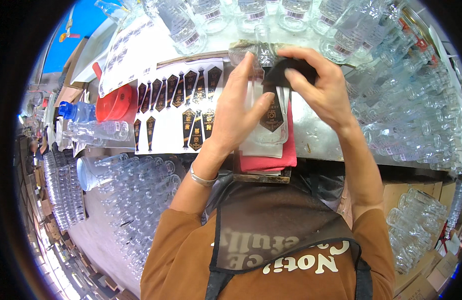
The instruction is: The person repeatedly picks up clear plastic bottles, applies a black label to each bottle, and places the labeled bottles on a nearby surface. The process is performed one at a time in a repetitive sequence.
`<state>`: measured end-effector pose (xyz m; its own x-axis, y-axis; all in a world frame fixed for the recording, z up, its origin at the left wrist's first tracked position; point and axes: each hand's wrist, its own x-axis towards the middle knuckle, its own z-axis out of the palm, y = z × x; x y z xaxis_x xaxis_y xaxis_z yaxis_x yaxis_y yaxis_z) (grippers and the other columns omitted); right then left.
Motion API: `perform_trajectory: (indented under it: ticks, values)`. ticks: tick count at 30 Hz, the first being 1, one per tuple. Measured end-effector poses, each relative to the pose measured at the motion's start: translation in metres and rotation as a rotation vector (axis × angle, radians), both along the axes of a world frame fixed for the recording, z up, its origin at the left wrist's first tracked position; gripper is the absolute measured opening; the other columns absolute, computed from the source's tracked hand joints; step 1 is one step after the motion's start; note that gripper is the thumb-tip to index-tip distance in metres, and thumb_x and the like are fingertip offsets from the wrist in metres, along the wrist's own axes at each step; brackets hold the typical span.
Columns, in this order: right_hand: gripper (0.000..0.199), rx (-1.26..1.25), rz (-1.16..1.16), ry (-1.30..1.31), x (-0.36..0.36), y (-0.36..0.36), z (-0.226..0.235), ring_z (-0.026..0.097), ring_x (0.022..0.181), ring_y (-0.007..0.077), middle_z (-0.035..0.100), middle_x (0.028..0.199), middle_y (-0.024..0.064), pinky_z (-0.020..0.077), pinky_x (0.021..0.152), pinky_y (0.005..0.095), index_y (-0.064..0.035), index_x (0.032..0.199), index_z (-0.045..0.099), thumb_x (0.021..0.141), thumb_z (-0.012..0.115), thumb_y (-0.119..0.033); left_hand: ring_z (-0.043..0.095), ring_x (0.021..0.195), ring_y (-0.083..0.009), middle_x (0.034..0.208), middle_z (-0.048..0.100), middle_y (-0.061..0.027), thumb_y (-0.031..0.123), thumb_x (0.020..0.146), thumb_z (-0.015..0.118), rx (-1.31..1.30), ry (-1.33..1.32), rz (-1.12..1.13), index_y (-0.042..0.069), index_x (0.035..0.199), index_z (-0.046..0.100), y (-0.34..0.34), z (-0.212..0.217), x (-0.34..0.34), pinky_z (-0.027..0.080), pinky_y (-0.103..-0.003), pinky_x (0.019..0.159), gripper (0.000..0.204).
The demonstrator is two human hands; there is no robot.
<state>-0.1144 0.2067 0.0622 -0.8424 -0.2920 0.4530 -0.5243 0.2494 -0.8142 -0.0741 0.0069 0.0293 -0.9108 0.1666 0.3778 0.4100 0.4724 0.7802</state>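
Note:
A clear glass bottle (264, 138) lies in front of me with its neck pointing away. On its side is a black tie-shaped label (272, 116) with gold print. My left hand (239, 102) lies along the bottle's left side, fingers stretched out and thumb out toward the label. My right hand (323, 85) grips a dark, flat, pad-like piece (293, 73) over the label's upper end, which it hides; I cannot tell its exact kind. Under the bottle are a white sheet and a red folded cloth (271, 163). Left of my left hand lies a white sheet of tie-shaped labels (166, 132).
Several clear bottles (296, 17) stand along the back, and rows of them (416, 105) fill the right side. At left are a red round container (118, 102), a lying bottle (108, 131) and many bottles (136, 195) lower down. A carton of bottles (416, 225) sits at lower right.

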Motion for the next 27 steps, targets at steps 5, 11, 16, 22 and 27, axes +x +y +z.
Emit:
perform_trajectory:
  ticks: [5, 11, 16, 22, 27]
  values:
    - [0.03, 0.11, -0.056, 0.167, -0.036, -0.007, 0.022, 0.067, 0.095, 0.0157, 0.071, 0.107, 0.0083, 0.0521, 0.087, 0.0289, -0.0041, 0.12, 0.068, 0.09, 0.062, -0.006, 0.052, 0.133, -0.0281, 0.151, 0.047, -0.0181, 0.011, 0.088, 0.071, 0.056, 0.036, -0.001, 0.0, 0.156, 0.026, 0.002, -0.003, 0.0, 0.044, -0.04, 0.109, 0.082]
    - [0.029, 0.131, -0.097, 0.099, -0.04, -0.009, 0.021, 0.065, 0.097, 0.0145, 0.07, 0.108, 0.008, 0.0518, 0.088, 0.0287, -0.0049, 0.12, 0.068, 0.091, 0.063, -0.007, 0.05, 0.135, -0.0282, 0.151, 0.047, -0.0194, 0.012, 0.087, 0.072, 0.095, 0.02, -0.001, -0.002, 0.156, 0.026, 0.002, -0.001, 0.002, 0.042, -0.039, 0.11, 0.084]
    - [0.03, 0.14, -0.083, 0.23, -0.042, -0.015, 0.009, 0.068, 0.095, 0.0236, 0.07, 0.108, 0.0125, 0.0536, 0.085, 0.0316, -0.0054, 0.119, 0.067, 0.09, 0.062, -0.009, 0.05, 0.135, -0.0332, 0.147, 0.047, -0.0244, 0.012, 0.085, 0.076, 0.098, 0.007, -0.013, -0.006, 0.153, 0.027, 0.003, 0.0, 0.001, 0.039, -0.038, 0.112, 0.085]
    - [0.03, -0.03, -0.07, 0.048, -0.026, -0.012, 0.008, 0.064, 0.093, 0.0113, 0.069, 0.104, 0.0055, 0.0511, 0.084, 0.026, -0.0062, 0.123, 0.067, 0.093, 0.062, -0.008, 0.05, 0.135, -0.0295, 0.149, 0.047, -0.0212, 0.01, 0.086, 0.073, 0.098, 0.0, -0.001, -0.002, 0.155, 0.026, 0.002, 0.001, 0.003, 0.042, -0.038, 0.11, 0.084]
    - [0.03, 0.104, -0.201, 0.265, -0.03, -0.016, -0.007, 0.067, 0.092, 0.0188, 0.07, 0.107, 0.0103, 0.0525, 0.085, 0.0305, -0.0049, 0.122, 0.066, 0.092, 0.064, -0.009, 0.051, 0.134, -0.0266, 0.151, 0.046, -0.0181, 0.008, 0.087, 0.073, 0.105, 0.006, 0.001, 0.0, 0.156, 0.027, 0.003, -0.002, 0.002, 0.045, -0.038, 0.107, 0.083]
